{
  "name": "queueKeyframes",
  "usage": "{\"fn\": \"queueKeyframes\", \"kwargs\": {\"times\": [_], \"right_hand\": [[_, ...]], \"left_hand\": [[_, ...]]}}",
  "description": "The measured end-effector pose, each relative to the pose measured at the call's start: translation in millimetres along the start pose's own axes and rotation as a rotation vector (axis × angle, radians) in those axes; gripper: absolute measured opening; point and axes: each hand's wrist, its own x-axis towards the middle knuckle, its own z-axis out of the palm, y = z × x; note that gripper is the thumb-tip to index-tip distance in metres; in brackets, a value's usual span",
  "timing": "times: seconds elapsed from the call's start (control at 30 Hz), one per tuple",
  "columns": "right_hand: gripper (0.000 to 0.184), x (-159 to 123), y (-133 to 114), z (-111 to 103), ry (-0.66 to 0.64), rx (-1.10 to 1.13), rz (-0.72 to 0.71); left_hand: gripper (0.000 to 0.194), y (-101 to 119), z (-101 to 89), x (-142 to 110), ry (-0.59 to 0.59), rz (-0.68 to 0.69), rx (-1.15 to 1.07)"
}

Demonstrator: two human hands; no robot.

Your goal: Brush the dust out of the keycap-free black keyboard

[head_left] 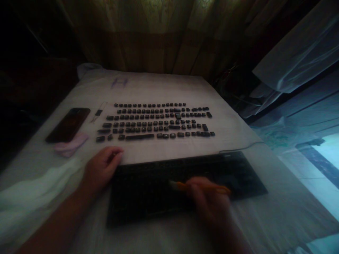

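Note:
A black keyboard (164, 197) with its keycaps off lies at a slant on the cloth-covered table. My right hand (209, 197), blurred by motion, grips a small orange-handled brush (182, 186). Its pale bristles point left, over the middle of the keyboard; whether they touch it I cannot tell. At the keyboard's far left corner rests my left hand (102, 165), fingers curled in and thumb near the index finger. What they hold, if anything, is too small to make out. Beyond both hands, loose black keycaps (144, 124) lie in several rows, among them a long space bar (140, 137).
On the left lie a dark phone (69, 124), a pink cloth (71, 145) and a small tool with a wire loop (99, 112). White fabric (34, 190) is bunched at the near left. The keyboard's cable (242, 147) runs off right. A curtain (153, 42) hangs behind the table.

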Motion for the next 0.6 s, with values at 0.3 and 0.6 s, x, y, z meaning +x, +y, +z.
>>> {"fn": "queueKeyframes", "kwargs": {"times": [0.3, 0.6], "right_hand": [[0.018, -2.2, -5.7, 0.4, -0.079, 0.067, 0.087], [0.02, -2.2, -6.0, 1.9, -0.061, 0.103, 0.052]], "left_hand": [[0.029, -0.2, 0.1, 1.3, 0.0, 0.007, -0.005], [0.028, 0.5, -0.8, 1.0, 0.005, 0.022, -0.015]]}}
